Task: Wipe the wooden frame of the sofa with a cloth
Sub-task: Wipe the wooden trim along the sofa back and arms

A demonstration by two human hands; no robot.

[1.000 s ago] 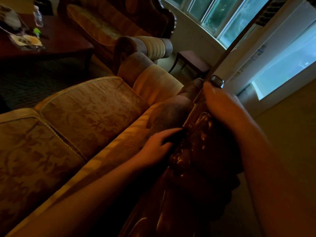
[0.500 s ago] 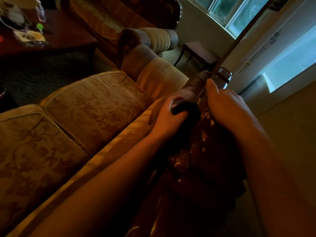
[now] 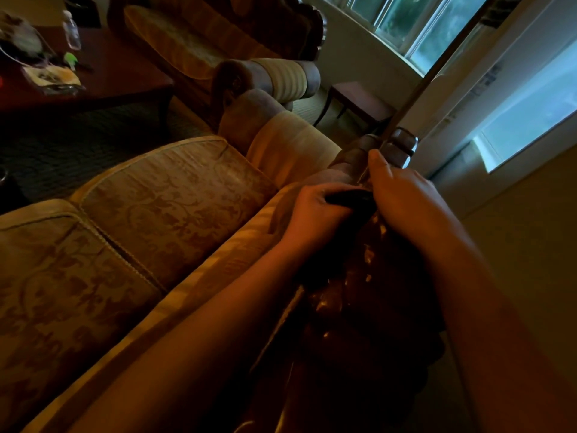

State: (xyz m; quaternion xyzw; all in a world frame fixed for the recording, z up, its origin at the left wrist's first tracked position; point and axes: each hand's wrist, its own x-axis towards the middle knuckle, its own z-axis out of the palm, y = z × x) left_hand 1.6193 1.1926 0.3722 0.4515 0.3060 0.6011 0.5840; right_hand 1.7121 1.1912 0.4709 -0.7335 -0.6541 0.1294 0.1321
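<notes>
While gripping cloth (image 3: 349, 200): hands (image 3: 315, 210) together.

Gold floral damask seat cushions (image 3: 175, 210), a glossy dark-brown wooden frame (image 3: 352, 295), and a dark cloth (image 3: 349, 200).

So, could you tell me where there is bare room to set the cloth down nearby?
The two seat cushions left of the left hand lie bare. On the coffee table, the near right corner is free; its left side is crowded with a bottle and clutter. The frame top is taken up by both hands, the right hand beside the cloth.
</notes>
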